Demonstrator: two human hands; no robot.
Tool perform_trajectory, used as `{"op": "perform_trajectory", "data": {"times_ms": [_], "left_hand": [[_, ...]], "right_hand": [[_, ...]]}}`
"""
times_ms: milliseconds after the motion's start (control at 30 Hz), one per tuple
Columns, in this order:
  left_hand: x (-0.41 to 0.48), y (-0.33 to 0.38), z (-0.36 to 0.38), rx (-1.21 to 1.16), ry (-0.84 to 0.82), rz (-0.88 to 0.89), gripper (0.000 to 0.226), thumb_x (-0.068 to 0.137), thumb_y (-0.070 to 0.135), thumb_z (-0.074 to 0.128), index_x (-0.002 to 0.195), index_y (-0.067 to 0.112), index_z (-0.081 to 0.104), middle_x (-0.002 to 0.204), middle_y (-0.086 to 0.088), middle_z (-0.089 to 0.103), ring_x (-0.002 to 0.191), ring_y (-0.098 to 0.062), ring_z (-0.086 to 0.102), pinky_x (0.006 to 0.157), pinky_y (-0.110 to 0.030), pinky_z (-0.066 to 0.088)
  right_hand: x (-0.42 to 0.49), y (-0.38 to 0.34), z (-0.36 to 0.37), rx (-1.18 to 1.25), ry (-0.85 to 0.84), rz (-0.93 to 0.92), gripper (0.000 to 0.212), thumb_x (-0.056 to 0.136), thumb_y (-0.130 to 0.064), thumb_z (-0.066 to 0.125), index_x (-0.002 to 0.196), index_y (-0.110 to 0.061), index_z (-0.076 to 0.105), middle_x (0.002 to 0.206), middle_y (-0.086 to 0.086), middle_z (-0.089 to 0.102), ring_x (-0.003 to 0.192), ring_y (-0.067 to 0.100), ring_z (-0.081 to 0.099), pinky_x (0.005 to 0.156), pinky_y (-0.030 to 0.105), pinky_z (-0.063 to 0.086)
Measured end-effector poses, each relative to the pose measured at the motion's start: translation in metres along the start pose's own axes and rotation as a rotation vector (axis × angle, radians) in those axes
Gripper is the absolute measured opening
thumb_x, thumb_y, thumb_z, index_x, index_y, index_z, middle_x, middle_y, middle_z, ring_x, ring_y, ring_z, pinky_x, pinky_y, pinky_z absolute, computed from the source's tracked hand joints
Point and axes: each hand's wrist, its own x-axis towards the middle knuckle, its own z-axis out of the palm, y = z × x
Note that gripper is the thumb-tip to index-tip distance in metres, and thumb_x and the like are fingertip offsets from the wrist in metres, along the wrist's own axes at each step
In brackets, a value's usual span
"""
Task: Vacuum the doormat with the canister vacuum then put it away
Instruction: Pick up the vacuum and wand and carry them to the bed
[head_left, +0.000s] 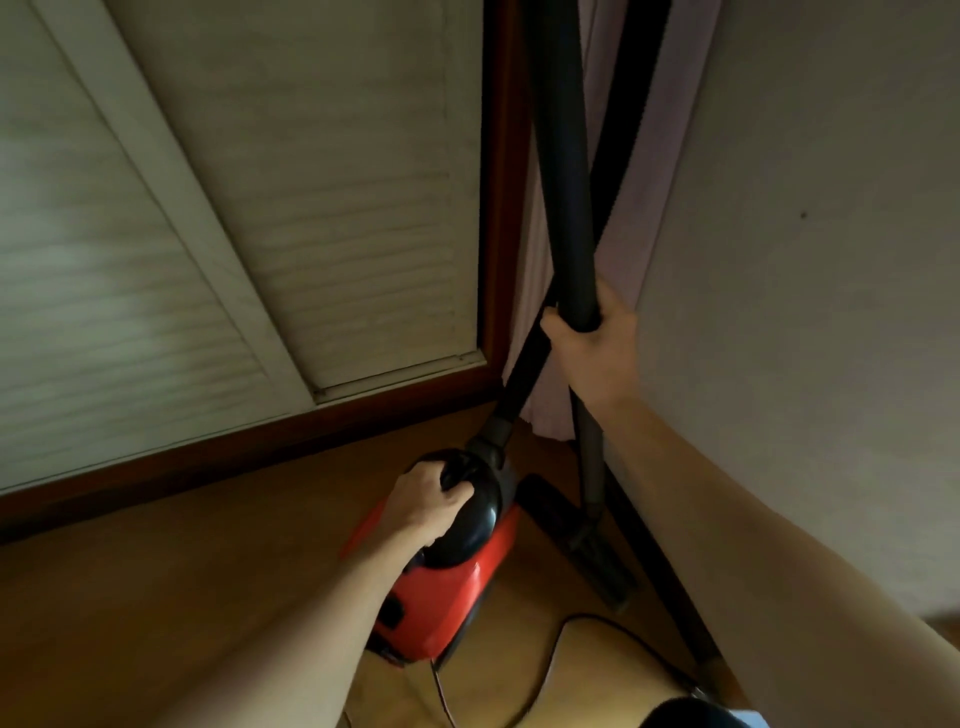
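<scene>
Grips the vacuum (457, 587) by its top handle, left hand (423, 501) curled round it, low at the floor (208, 571) just off the door's (337, 208) lower right corner; judged a carry toward storage there. Clasps the wand (563, 182) in the right hand (592, 343), upright and right of the door, so the hose (522, 379) rises clear. Stands the nozzle (597, 551) farther right of the door, along the wall (805, 260). Trails the cord (561, 639) away from the door. Hard to tell through blur whether lifted or resting.
</scene>
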Motion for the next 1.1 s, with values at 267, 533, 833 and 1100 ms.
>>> {"op": "perform_trajectory", "data": {"times_ms": [267, 533, 833, 1100], "left_hand": [[-0.114, 0.093, -0.183, -0.036, -0.011, -0.056, 0.015, 0.086, 0.031, 0.063, 0.082, 0.018, 0.058, 0.083, -0.021, 0.069, 0.075, -0.040, 0.070, 0.052, -0.027, 0.041], [-0.241, 0.188, -0.371, -0.168, 0.097, -0.121, 0.028, 0.085, 0.024, 0.063, 0.062, 0.022, 0.048, 0.047, 0.005, 0.048, 0.034, -0.015, 0.045, 0.039, -0.024, 0.036], [-0.342, 0.197, -0.468, -0.213, 0.224, -0.187, 0.016, 0.087, 0.022, 0.060, 0.076, 0.015, 0.051, 0.048, 0.005, 0.047, 0.028, -0.012, 0.043, 0.034, -0.022, 0.033], [-0.413, 0.171, -0.503, -0.275, 0.435, -0.414, 0.009, 0.088, 0.019, 0.057, 0.083, 0.012, 0.059, 0.051, 0.001, 0.042, 0.027, -0.009, 0.036, 0.034, -0.022, 0.028]], "right_hand": [[0.036, -0.224, 0.007, 0.022, -0.072, 0.085, 0.013, 0.088, 0.001, 0.068, 0.085, 0.003, 0.055, 0.075, 0.008, 0.048, 0.066, 0.010, 0.047, 0.059, 0.022, 0.041], [0.065, -0.461, 0.008, 0.031, -0.174, 0.056, 0.020, 0.085, -0.004, 0.071, 0.078, -0.015, 0.056, 0.065, 0.011, 0.051, 0.058, 0.036, 0.051, 0.050, 0.038, 0.046], [0.037, -0.580, 0.032, 0.112, -0.274, 0.024, 0.042, 0.084, -0.002, 0.071, 0.070, -0.035, 0.050, 0.059, -0.013, 0.046, 0.055, 0.012, 0.043, 0.053, 0.035, 0.041], [0.033, -0.618, 0.087, 0.251, -0.481, -0.060, 0.017, 0.079, -0.016, 0.068, 0.081, -0.011, 0.051, 0.068, 0.025, 0.044, 0.059, 0.046, 0.046, 0.048, 0.053, 0.046]]}}
